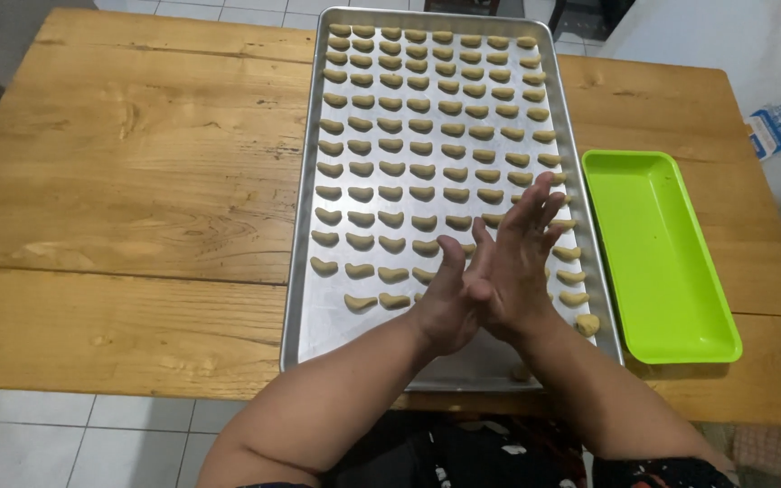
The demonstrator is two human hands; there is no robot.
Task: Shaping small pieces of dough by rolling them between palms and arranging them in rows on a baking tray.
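Here, both hands over near end of metal baking tray [305,271], palms pressed together. Left hand [449,303] and right hand [517,262] flat against each other, fingers straight and spread, gripping nothing visible; anything between palms hidden. Tray on wooden desk [128,181], filled with rows of small crescent dough pieces [390,145]. One rounder dough lump [587,324] at tray's near right edge. Empty green plastic tray [662,253] just beside metal tray, on right. White tiled floor [74,434] below desk edge
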